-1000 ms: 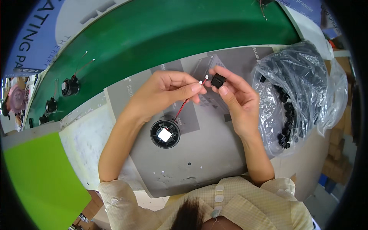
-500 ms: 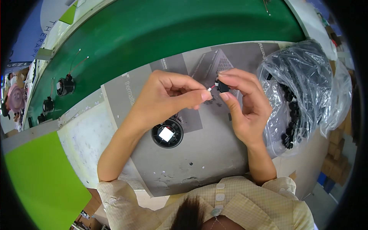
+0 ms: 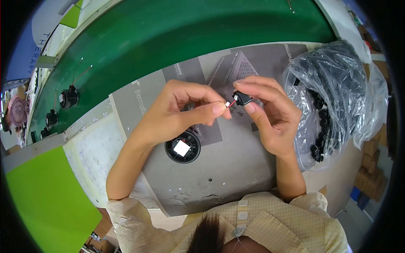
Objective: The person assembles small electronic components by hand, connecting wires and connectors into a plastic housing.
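Observation:
Between thumb and fingers, my right hand [image 3: 272, 111] pinches a small black plastic part [image 3: 242, 98] with a white socket on its near-left side. My left hand [image 3: 190, 105] is closed in a pinch on a red-and-black wire lead; its small white connector [image 3: 228, 104] shows at the fingertips. A short red wire bridges the gap between the two hands. Below my left hand, on the grey board, lies a round black housing [image 3: 182, 147] with a white square at its centre. My left fingers hide where the wires run behind them.
A clear plastic bag [image 3: 337, 97] of small black parts lies at the right. Beyond the grey board [image 3: 236, 168] runs a green belt [image 3: 202, 31], with several black wired units [image 3: 68, 98] at its left. A bright green panel [image 3: 46, 198] stands at the lower left.
My right hand has tilted the black part and shifted it slightly left. My left fingertips have drawn a little left and down, so more red wire and the white connector show.

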A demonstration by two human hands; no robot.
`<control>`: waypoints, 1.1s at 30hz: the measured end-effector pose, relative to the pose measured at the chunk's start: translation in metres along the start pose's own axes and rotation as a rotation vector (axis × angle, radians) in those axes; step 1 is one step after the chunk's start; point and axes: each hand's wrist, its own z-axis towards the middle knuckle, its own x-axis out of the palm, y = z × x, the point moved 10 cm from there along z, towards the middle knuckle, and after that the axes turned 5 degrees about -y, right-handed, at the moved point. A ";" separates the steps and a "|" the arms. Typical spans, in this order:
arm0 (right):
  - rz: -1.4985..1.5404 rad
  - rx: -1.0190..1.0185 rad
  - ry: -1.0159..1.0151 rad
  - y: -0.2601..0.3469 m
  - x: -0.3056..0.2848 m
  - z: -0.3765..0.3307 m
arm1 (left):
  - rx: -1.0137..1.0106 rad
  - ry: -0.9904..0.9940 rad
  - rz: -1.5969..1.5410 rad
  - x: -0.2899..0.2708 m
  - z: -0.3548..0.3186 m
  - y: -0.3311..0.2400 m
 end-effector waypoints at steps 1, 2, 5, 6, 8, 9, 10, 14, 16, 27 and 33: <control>-0.001 0.001 0.000 0.000 -0.002 0.001 | -0.001 0.001 -0.001 0.000 0.000 -0.001; -0.041 -0.024 0.029 0.001 -0.001 0.002 | -0.004 -0.007 0.028 -0.001 0.000 -0.002; -0.096 -0.038 0.075 0.003 0.001 0.002 | 0.000 -0.018 0.125 -0.004 -0.001 -0.001; -0.109 -0.028 0.093 0.003 0.003 0.002 | 0.009 -0.023 0.195 -0.004 -0.002 -0.002; -0.104 -0.015 0.096 0.003 0.005 0.002 | 0.032 -0.021 0.226 -0.002 -0.004 -0.005; -0.098 -0.005 0.100 0.003 0.006 0.002 | 0.057 -0.020 0.257 -0.001 -0.004 -0.008; -0.097 -0.004 0.100 0.003 0.006 0.002 | 0.056 -0.020 0.257 -0.002 -0.005 -0.008; -0.100 -0.019 0.111 0.002 0.006 0.000 | 0.018 -0.073 0.223 -0.008 -0.004 -0.003; -0.096 -0.027 0.109 0.002 0.007 -0.002 | -0.021 -0.101 0.182 -0.010 -0.003 0.001; 0.176 0.280 0.062 -0.023 0.010 -0.012 | 0.220 -0.195 0.346 -0.010 -0.006 -0.016; -0.038 0.045 0.006 -0.002 0.007 -0.006 | 0.145 -0.188 0.239 -0.009 -0.007 -0.015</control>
